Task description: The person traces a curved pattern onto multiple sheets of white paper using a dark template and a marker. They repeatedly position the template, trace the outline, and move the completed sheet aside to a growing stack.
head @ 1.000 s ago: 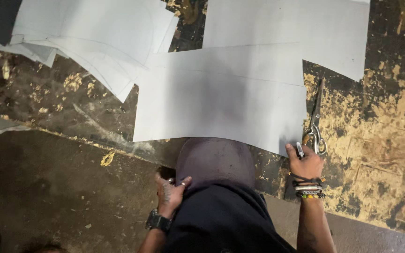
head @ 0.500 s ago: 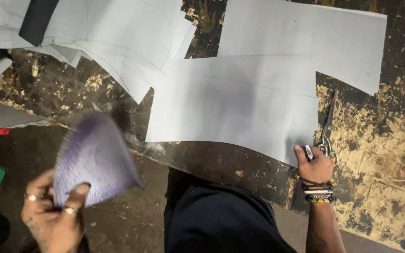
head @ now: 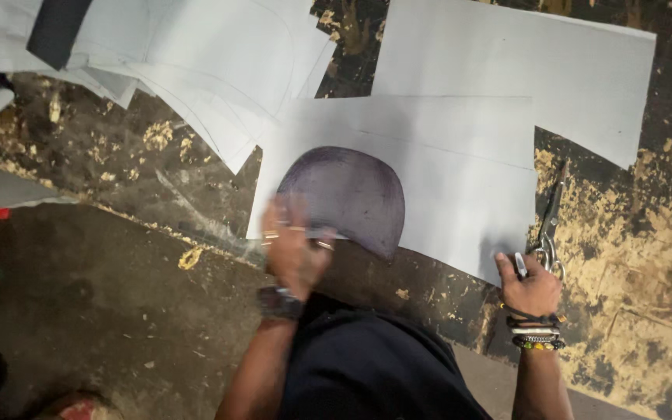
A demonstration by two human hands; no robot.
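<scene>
Seen from above: worn, paint-flecked table [head: 118, 311] strewn with white pattern sheets, the largest sheet [head: 460, 202] at centre. On that sheet's near-left part, a dark purple dome-shaped cutout [head: 351, 190], pinned under the blurred left hand [head: 295, 250], fingers spread flat. At the sheet's right edge, scissors [head: 550, 218], handles gripped by the right hand [head: 532, 286], fingers curled closed.

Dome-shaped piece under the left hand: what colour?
Dark greyish purple, the dome-shaped piece lies on a white sheet. Head view, the only one.
</scene>
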